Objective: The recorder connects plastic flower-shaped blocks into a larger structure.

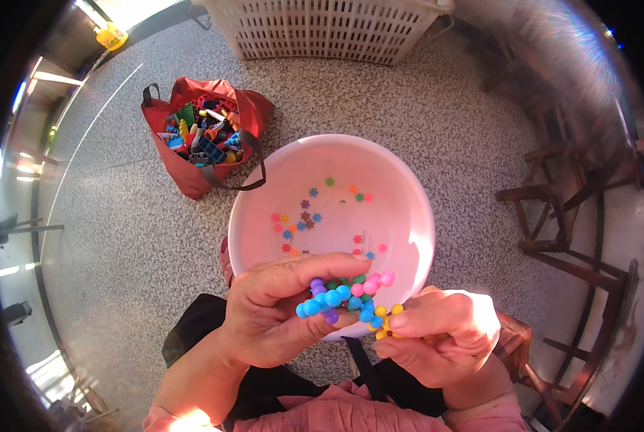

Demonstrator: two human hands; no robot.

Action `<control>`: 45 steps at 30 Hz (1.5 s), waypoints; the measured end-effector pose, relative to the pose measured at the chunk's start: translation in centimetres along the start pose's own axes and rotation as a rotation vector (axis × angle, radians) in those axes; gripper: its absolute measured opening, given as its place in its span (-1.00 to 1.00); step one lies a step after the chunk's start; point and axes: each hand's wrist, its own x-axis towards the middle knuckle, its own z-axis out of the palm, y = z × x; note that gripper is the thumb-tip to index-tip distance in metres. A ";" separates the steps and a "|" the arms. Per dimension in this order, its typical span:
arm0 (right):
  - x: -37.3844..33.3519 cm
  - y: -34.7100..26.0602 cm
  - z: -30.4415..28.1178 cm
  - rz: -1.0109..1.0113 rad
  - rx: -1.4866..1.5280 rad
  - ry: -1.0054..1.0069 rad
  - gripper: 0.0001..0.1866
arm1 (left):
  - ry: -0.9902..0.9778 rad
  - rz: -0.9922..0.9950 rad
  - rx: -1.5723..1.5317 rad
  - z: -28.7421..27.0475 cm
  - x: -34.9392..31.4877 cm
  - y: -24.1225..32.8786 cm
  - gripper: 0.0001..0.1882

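Between my hands is a small cluster of joined plastic beads (332,297) in blue, purple, green and pink. My left hand (278,306) is closed around its left side, thumb and fingers gripping the blue and purple beads. My right hand (440,335) pinches a yellow beaded piece (386,321) against the lower right of the cluster, touching its blue beads. Both hands are over the near rim of a pink basin (401,209). On the basin's bottom lie several small flower-shaped pieces (305,216) in red, blue, green, brown, orange and yellow.
A red fabric bag (203,183) full of mixed toy parts (206,133) stands left of the basin. At the back is a white slatted plastic crate (329,32). Dark wooden chairs (574,266) stand on the right, and a yellow container (111,36) sits far left on the speckled floor.
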 end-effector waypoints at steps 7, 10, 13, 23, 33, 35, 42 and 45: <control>-0.1 -0.3 0.4 0.118 0.065 0.045 -0.76 | -0.034 0.011 0.004 0.0 0.1 0.0 -0.58; 0.1 -0.6 0.0 0.139 0.001 -0.005 -0.74 | 0.018 -0.032 -0.176 0.7 0.0 0.0 -0.53; 0.6 -1.1 -0.7 0.293 0.324 0.010 -0.65 | 0.135 -0.178 -0.305 0.8 -0.1 0.3 -0.48; 1.1 1.7 -2.1 0.675 1.040 0.319 -0.72 | -0.119 -0.319 -0.663 0.1 0.0 0.1 -0.38; 1.1 1.5 -2.7 0.636 1.125 0.240 -0.78 | -0.271 -0.229 -0.603 -0.2 -0.1 -0.3 -0.60; 1.3 1.3 -2.6 0.659 1.049 0.271 -0.76 | -0.236 -0.295 -0.589 -0.1 -0.2 -0.2 -0.58; 0.7 0.9 -1.6 0.418 0.492 0.212 -0.63 | -0.210 -0.424 -0.565 0.1 -0.2 0.5 -0.53; 0.3 0.5 -2.2 0.426 0.533 0.194 -0.71 | -0.216 -0.477 -0.549 0.0 -0.3 0.8 -0.50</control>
